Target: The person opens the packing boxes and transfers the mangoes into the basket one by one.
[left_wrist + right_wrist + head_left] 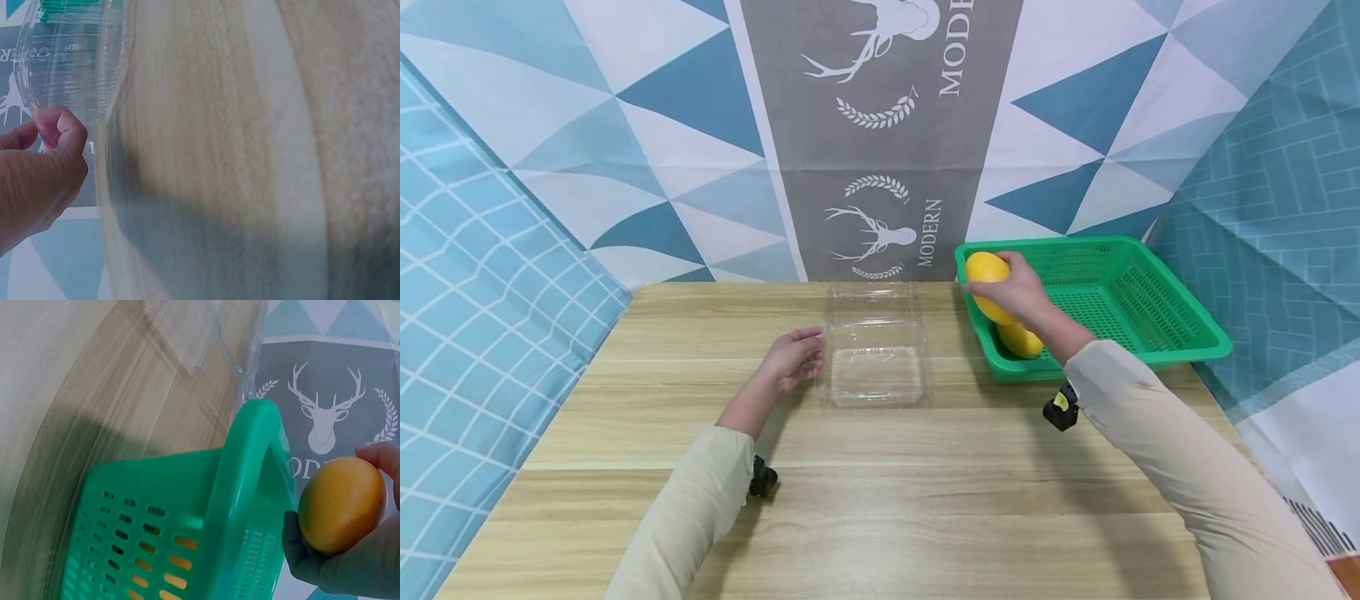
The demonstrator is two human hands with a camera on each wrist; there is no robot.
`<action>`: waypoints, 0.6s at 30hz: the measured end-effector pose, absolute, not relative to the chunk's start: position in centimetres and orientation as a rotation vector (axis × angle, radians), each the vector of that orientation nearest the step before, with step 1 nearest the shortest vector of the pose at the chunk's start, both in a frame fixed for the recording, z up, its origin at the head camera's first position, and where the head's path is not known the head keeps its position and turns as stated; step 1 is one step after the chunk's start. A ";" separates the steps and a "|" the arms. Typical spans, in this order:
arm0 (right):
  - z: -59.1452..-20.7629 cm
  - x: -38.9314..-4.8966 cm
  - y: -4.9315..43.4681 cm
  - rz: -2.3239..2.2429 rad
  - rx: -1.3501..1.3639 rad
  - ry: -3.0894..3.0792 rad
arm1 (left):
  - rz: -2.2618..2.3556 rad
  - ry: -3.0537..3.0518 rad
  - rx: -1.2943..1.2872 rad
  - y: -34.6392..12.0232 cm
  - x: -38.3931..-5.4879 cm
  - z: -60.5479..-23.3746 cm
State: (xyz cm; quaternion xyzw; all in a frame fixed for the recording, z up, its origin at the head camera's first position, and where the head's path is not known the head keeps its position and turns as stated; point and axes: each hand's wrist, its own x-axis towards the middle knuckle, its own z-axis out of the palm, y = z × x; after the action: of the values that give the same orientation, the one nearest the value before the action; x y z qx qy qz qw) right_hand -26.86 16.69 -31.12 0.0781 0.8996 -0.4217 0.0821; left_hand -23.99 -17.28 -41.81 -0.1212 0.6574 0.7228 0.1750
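A yellow mango [987, 268] is gripped by my right hand [1024, 292] over the left end of a green plastic basket [1213, 346]. In the right wrist view this mango [345, 503] shows a greenish side, with fingers and thumb around it. Another yellow mango [1022, 342] lies inside the basket just below; yellow also shows through the basket's slots. My left hand [792, 358] is at the left side of a clear plastic clamshell box [876, 398], which stands with its lid up. Its loosely bent fingers are right at the box's edge, as the left wrist view [47, 169] of that hand shows.
The box and basket stand on a wood-grain table [880, 517], near its back edge. Behind rises a patterned cloth [880, 133] with deer heads and triangles. Blue-patterned cloths [482, 275] hang at both sides. A small black camera is strapped to each wrist.
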 end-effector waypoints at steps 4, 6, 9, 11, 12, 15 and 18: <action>-31.3 -26.9 17.1 -1.268 0.245 2.686 | 2.047 1.859 -0.347 -17.3 -24.0 -41.8; -31.3 -26.9 17.3 -1.272 0.249 2.685 | 2.045 1.861 -0.348 -17.3 -24.1 -41.8; -31.5 -26.9 17.5 -1.270 0.255 2.687 | 2.043 1.862 -0.341 -17.3 -24.1 -41.9; -31.5 -26.9 17.5 -1.267 0.256 2.689 | 2.048 1.859 -0.341 -17.4 -24.1 -41.9; -31.5 -26.9 17.5 -1.266 0.258 2.690 | 2.049 1.858 -0.342 -17.4 -24.1 -41.9; -31.6 -26.9 17.6 -1.259 0.252 2.697 | 2.048 1.858 -0.338 -17.4 -24.1 -41.9; -31.6 -26.8 17.7 -1.250 0.246 2.705 | 2.042 1.856 -0.336 -17.4 -24.1 -42.0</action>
State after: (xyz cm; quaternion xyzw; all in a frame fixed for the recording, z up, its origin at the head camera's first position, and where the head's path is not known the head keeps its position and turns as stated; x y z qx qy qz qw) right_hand -26.84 17.73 -31.56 0.0819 0.9021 -0.4169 0.0758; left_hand -24.14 -17.41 -41.97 -0.1189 0.6567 0.7226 0.1800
